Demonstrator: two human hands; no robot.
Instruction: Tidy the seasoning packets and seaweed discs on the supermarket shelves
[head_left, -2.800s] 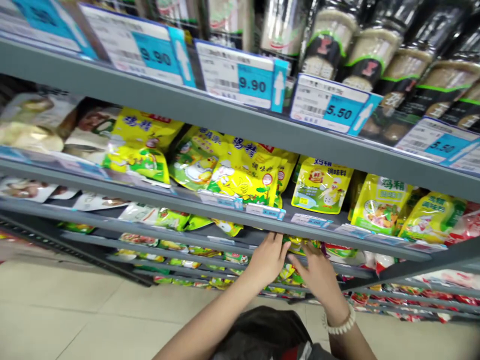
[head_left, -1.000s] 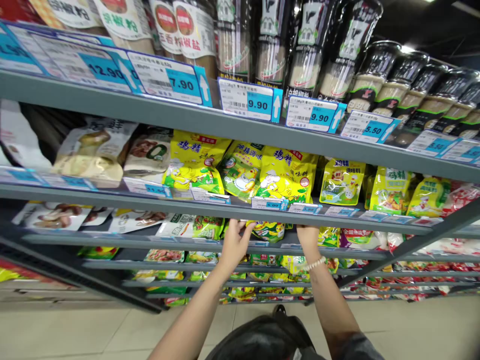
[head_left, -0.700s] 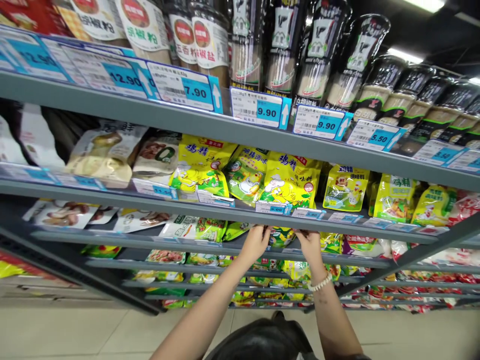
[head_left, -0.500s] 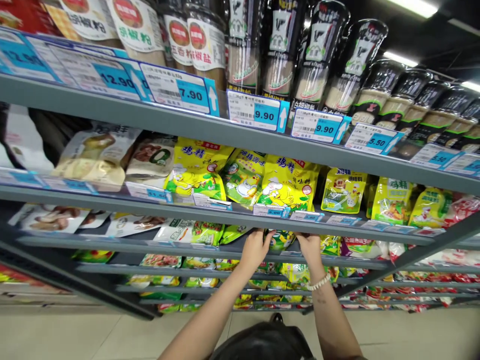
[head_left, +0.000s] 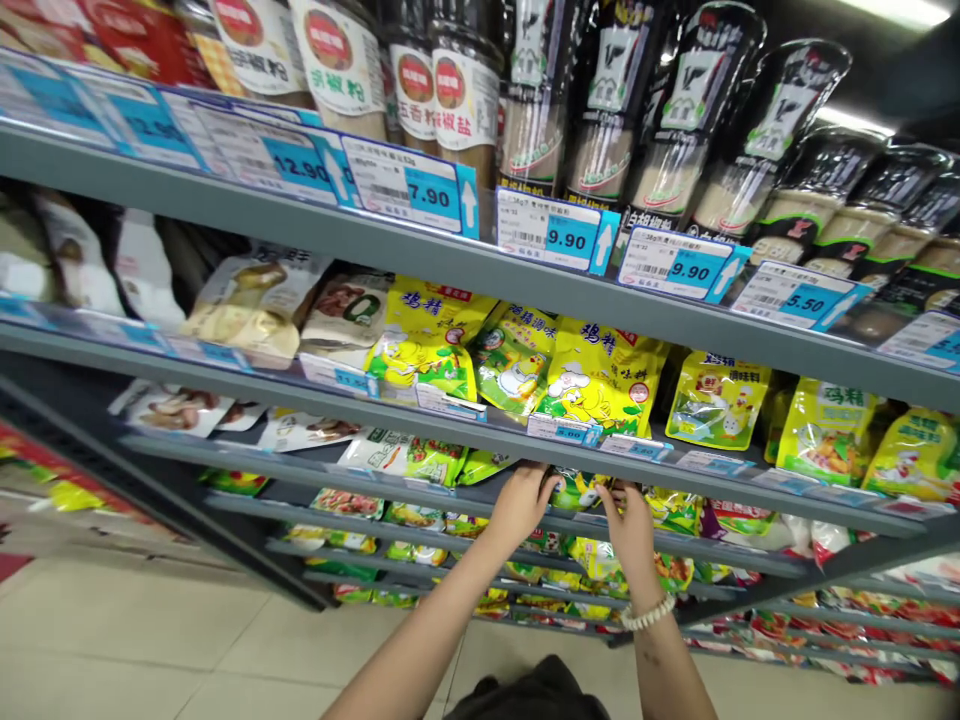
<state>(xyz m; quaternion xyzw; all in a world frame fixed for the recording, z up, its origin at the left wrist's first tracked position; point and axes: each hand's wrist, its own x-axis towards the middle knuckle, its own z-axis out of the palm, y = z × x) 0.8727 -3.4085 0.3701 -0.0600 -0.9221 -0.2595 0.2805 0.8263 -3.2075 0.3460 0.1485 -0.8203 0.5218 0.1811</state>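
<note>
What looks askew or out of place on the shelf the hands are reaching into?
The green-and-yellow pouch between the left hand and right hand sits tilted under the shelf edge. Further left, a white-and-green pouch lies flat, not upright. Nothing looks torn or spilled.

Blue-and-white price tags run along the front edge of the top shelf (head_left: 420,255). From left to right along that edge they read 12.90 (head_left: 300,168), 7.90 (head_left: 432,193), 9.90 (head_left: 570,238), 9.90 again (head_left: 694,270) and 5.50 (head_left: 801,301). Above the 7.90 tag, two jars carry white labels reading 五香粉 (head_left: 414,92) and 椒盐 (head_left: 465,98). Below the shelf edge, yellow pouches show 鸡精 in blue: one under the 7.90 tag (head_left: 424,302), one under the first 9.90 tag (head_left: 600,340). Smaller tags lower down are too blurred to read.
</note>
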